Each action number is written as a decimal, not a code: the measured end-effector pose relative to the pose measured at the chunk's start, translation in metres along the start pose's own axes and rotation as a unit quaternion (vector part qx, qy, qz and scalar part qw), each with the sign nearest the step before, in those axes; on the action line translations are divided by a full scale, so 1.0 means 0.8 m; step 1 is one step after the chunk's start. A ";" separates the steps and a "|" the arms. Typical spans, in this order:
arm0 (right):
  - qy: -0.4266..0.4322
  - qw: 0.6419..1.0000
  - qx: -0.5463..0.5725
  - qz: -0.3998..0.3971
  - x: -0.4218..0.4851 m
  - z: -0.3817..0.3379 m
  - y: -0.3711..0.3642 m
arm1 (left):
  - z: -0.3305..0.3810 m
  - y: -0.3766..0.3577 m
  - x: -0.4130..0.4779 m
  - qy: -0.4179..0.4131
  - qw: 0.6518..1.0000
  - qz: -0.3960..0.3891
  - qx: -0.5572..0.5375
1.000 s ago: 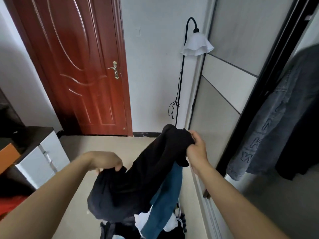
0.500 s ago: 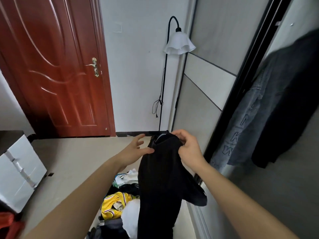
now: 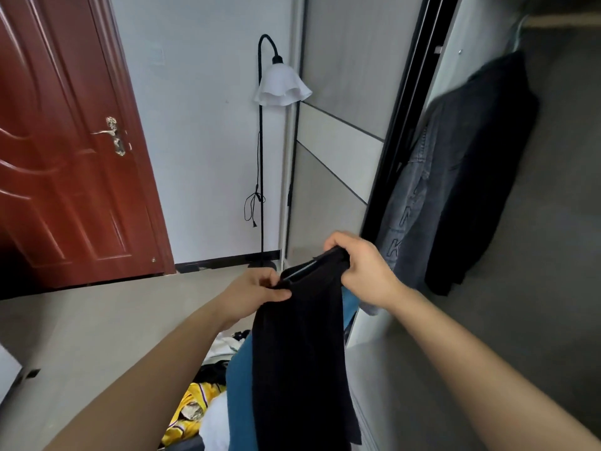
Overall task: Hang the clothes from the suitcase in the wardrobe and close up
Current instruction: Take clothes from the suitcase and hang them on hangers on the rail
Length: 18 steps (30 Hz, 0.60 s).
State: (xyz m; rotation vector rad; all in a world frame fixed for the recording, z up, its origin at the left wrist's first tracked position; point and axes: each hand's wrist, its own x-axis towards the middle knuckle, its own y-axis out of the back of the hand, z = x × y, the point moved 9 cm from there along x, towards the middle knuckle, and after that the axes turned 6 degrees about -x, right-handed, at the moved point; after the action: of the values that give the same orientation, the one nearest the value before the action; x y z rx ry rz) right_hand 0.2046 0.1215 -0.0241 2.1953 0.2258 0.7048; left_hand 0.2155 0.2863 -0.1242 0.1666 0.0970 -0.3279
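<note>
Two hands, the left hand (image 3: 257, 288) and right hand (image 3: 364, 268), hold the black garment (image 3: 299, 353) by its top edge, fingers (image 3: 336, 244) curled round it, beside the open wardrobe (image 3: 559, 255); a loosened pinch could drop it onto the clothes pile (image 3: 192, 411) below.

black garment (image 3: 302, 353), red-brown door (image 3: 65, 157), white lampshade (image 3: 281, 87)

A home bedroom: open wardrobe (image 3: 406, 131), wooden door (image 3: 65, 157), floor lamp (image 3: 281, 87).
</note>
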 end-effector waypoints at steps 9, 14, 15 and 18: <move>0.030 0.969 -0.245 -0.002 -0.006 0.013 0.044 | 0.073 -0.013 -0.004 0.014 0.991 0.052 -0.122; 0.014 0.930 -0.366 -0.034 -0.013 0.035 0.054 | 0.127 -0.003 0.004 0.025 0.999 0.040 -0.027; 0.023 0.927 -0.373 -0.023 -0.017 0.038 0.058 | 0.139 0.006 0.007 0.019 0.998 0.052 -0.017; 0.018 0.929 -0.371 0.004 -0.035 0.049 0.067 | 0.172 0.032 0.014 -0.017 0.992 0.122 0.024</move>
State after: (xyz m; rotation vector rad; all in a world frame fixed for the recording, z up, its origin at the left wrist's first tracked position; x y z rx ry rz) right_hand 0.1993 0.0500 -0.0158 1.4599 -0.0382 0.6903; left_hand 0.2435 0.2819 0.0133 0.2188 0.0334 -0.0895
